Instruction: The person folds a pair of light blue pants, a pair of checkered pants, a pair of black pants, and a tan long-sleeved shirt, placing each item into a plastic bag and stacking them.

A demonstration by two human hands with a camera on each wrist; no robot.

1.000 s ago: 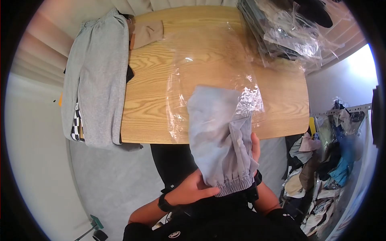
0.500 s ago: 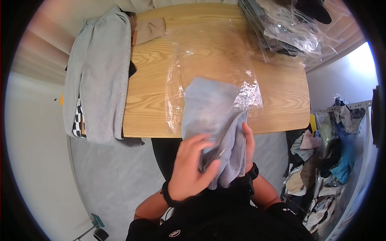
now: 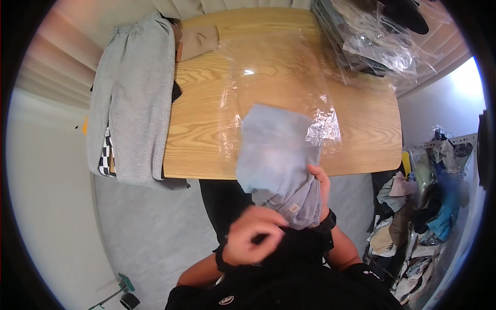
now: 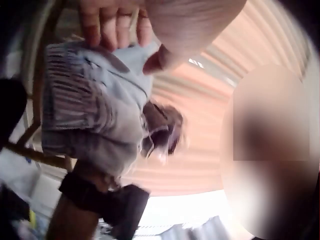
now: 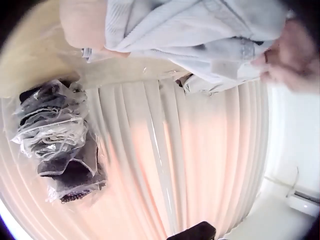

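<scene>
Folded blue trousers [image 3: 276, 160], half over the near edge of the worktop [image 3: 361, 129], far end in a clear bag [image 3: 274, 67] lying flat on the worktop. Right hand [image 3: 321, 188] just off that near edge, grip closed round the blue trousers. Left hand [image 3: 256, 235] further off the edge, fingers curled, touching the waistband end; grip holding or not, cannot tell. Grey trousers [image 3: 134, 98] draped over the worktop's left edge.

A light wooden table [image 3: 361, 124] carries grey sweatpants [image 3: 134, 98] draped over its left end, a folded tan garment [image 3: 199, 41] beside them, and a stack of bagged clothes [image 3: 372, 41] at its far right corner. A heap of loose clothes [image 3: 418, 206] lies on the right, past the grey floor [image 3: 144, 227].
</scene>
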